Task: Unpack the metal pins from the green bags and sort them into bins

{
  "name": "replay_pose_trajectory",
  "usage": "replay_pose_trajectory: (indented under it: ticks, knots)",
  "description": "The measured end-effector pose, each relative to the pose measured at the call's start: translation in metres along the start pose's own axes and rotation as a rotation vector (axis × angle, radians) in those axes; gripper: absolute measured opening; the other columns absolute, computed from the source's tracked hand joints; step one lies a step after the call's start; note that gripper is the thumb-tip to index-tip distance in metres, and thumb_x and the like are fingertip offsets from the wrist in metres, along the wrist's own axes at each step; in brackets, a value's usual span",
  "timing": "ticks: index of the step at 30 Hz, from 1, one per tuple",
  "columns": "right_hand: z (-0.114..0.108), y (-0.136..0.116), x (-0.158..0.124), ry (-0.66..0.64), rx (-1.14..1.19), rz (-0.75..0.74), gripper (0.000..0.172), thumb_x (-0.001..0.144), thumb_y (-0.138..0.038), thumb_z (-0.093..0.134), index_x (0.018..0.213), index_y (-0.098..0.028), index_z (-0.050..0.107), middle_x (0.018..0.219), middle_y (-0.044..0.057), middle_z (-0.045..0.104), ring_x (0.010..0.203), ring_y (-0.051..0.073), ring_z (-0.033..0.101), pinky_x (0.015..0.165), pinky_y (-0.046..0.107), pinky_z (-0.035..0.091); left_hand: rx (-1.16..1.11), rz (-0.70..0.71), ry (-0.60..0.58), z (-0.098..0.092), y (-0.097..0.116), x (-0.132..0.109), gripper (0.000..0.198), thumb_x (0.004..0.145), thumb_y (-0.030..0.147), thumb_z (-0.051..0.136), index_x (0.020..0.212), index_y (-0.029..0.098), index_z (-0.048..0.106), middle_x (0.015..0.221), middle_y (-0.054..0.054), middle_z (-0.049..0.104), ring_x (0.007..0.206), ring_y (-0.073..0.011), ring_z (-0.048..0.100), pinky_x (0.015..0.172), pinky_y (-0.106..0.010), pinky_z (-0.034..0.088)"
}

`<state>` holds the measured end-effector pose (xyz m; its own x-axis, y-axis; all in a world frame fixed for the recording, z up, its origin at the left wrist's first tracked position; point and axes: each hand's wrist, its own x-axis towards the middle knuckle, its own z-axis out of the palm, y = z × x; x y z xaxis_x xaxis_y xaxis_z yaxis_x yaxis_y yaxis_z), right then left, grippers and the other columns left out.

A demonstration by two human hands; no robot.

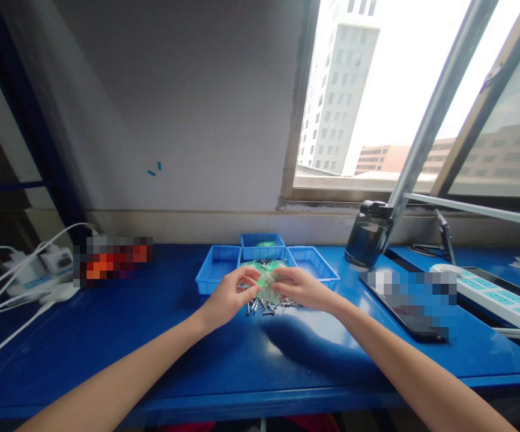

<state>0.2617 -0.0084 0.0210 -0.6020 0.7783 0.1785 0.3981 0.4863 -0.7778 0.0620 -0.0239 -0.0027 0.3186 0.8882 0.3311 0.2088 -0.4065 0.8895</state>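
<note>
Between my two hands is a crumpled, see-through green plastic bag (266,281), held above the table. My left hand (234,292) has its thumb and fingertips closed on the bag's left side. On the other side, my right hand (304,287) pinches the bag with bent fingers. What the bag contains, if anything, is too blurred to make out. Below and behind it lies a loose heap of metal screws (266,308), partly hidden by the bag and my hands. Close behind stand blue plastic bins: a left bin (203,282), a right bin (329,277) and a back bin (251,240) with something green inside.
The blue table (152,348) runs along the wall. A black bottle (368,234) stands at right, near a dark phone-like slab (413,315) and a white power strip (496,294). White cables (12,300) and a blurred red-orange object (116,261) lie at left.
</note>
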Motion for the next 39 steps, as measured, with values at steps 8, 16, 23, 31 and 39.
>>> replay_pose_trajectory:
  ticks: [8,16,23,31,39]
  knots:
    - [-0.007,-0.002,-0.001,0.009,0.010,-0.007,0.025,0.078,-0.037,0.056,0.082,-0.013,0.060,0.065,-0.001,0.053,0.058,0.009,0.046,0.053,0.020,0.036,-0.050,-0.071,-0.059,-0.002,-0.002,0.002,0.018,0.076,0.031,0.057,0.079,0.014,0.054,0.061,0.003,0.051,0.053,-0.0081,0.049,0.052,-0.020,0.041]
    - [-0.008,-0.004,0.000,-0.007,0.148,0.039,0.033,0.082,-0.042,0.050,0.087,-0.012,0.062,0.063,0.001,0.058,0.056,0.011,0.053,0.052,0.021,0.043,-0.210,-0.154,-0.045,-0.002,0.003,0.004,0.031,0.079,0.044,0.051,0.086,0.014,0.053,0.065,-0.001,0.059,0.048,-0.0107,0.054,0.042,-0.020,0.043]
    - [-0.012,-0.011,-0.002,-0.014,0.200,-0.012,0.034,0.081,-0.043,0.052,0.098,-0.015,0.063,0.087,0.005,0.062,0.076,0.014,0.057,0.061,0.023,0.049,-0.135,-0.144,-0.006,-0.003,0.005,0.005,0.028,0.070,0.038,0.061,0.079,0.011,0.062,0.063,-0.001,0.060,0.059,-0.0136,0.057,0.048,-0.022,0.045]
    - [-0.009,-0.006,-0.002,0.044,-0.004,-0.049,0.021,0.079,-0.034,0.057,0.084,-0.014,0.062,0.075,0.002,0.060,0.066,0.011,0.053,0.059,0.022,0.044,-0.261,-0.143,0.054,-0.003,-0.002,0.006,0.047,0.062,0.025,0.070,0.104,0.014,0.051,0.074,-0.001,0.064,0.068,-0.0163,0.063,0.058,-0.025,0.049]
    - [0.004,-0.006,-0.001,0.140,-0.148,-0.185,0.024,0.080,-0.040,0.055,0.088,-0.018,0.061,0.098,0.006,0.053,0.088,0.015,0.052,0.071,0.025,0.046,-0.054,-0.015,0.004,-0.001,0.001,0.001,0.026,0.069,0.029,0.067,0.090,0.013,0.063,0.082,-0.005,0.067,0.078,-0.0171,0.061,0.075,-0.028,0.048]
